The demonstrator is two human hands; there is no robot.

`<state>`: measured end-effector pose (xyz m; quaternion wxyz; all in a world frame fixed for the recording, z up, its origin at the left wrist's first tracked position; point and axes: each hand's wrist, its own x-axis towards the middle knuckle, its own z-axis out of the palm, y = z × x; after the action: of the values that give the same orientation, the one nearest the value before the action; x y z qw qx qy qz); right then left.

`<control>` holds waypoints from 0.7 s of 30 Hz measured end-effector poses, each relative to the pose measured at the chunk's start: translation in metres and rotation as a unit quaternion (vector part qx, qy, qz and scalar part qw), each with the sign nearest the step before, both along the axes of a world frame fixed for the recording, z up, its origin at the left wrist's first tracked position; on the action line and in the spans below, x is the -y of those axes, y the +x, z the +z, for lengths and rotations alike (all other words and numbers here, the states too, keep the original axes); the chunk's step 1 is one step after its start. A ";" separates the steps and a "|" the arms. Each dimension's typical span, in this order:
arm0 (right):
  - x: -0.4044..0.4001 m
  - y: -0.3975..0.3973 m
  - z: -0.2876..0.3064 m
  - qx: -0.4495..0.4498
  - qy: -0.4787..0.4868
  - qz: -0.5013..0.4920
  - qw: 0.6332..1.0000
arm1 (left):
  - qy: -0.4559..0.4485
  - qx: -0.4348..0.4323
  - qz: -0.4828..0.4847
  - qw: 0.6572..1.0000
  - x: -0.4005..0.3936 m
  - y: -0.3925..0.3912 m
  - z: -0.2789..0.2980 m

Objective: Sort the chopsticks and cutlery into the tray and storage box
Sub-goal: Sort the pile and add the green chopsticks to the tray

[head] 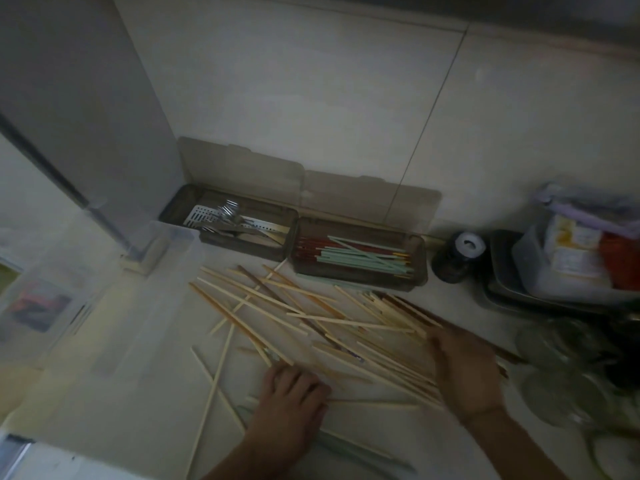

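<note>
- A loose heap of pale wooden chopsticks [311, 317] lies scattered across the worktop [138, 393], many crossing one another.
- The left hand [294, 393] rests palm down on the near edge of the heap, fingers curled over a few sticks; whether it grips any cannot be told.
- The right hand [467, 368] lies flat on the right side of the heap, fingers spread and pointing away from the person.
- Two dark boxes stand side by side against the wall, lids raised behind them.
- The left box [180, 202] holds metal cutlery [228, 213] on a perforated white insert.
- The right box [420, 268] holds red chopsticks [308, 249] and pale green chopsticks [363, 259] lying lengthwise.
- A dark jar [453, 258] stands just beside the right box.
</note>
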<state>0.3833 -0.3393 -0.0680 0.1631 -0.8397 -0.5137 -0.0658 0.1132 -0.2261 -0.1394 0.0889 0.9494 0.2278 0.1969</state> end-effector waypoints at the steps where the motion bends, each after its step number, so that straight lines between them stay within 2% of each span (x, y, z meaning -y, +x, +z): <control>1: -0.017 0.011 0.011 -0.027 0.019 -0.028 0.999 | -0.004 -0.001 0.000 1.000 -0.001 0.000 0.000; 4: -0.076 0.037 0.033 -0.059 0.009 -0.066 0.996 | -0.019 0.006 -0.001 1.000 -0.002 -0.001 -0.001; 8: -0.140 0.048 0.033 -0.026 -0.105 -0.071 0.992 | -0.028 0.016 -0.006 0.999 -0.003 -0.003 0.000; 10: -0.157 0.048 0.026 -0.017 -0.171 -0.073 0.982 | -0.032 0.012 -0.008 0.999 -0.003 -0.004 0.002; 14: -0.164 0.051 0.014 -0.015 -0.215 -0.075 0.974 | -0.044 -0.010 -0.008 0.999 -0.001 -0.005 0.002; 16: -0.154 0.051 0.014 -0.024 -0.176 -0.062 0.982 | -0.051 -0.014 -0.008 0.999 0.000 -0.005 0.000; 18: -0.133 0.039 0.022 -0.031 -0.073 -0.046 0.996 | -0.051 -0.007 -0.006 0.999 0.000 -0.004 0.001; 21: -0.078 0.001 0.025 -0.054 0.030 0.053 0.997 | -0.046 -0.006 -0.003 0.999 0.000 -0.004 0.000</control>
<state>0.3846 -0.2610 -0.0426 0.2190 -0.8086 -0.5455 -0.0266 0.1093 -0.2263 -0.1392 0.1313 0.9461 0.2346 0.1806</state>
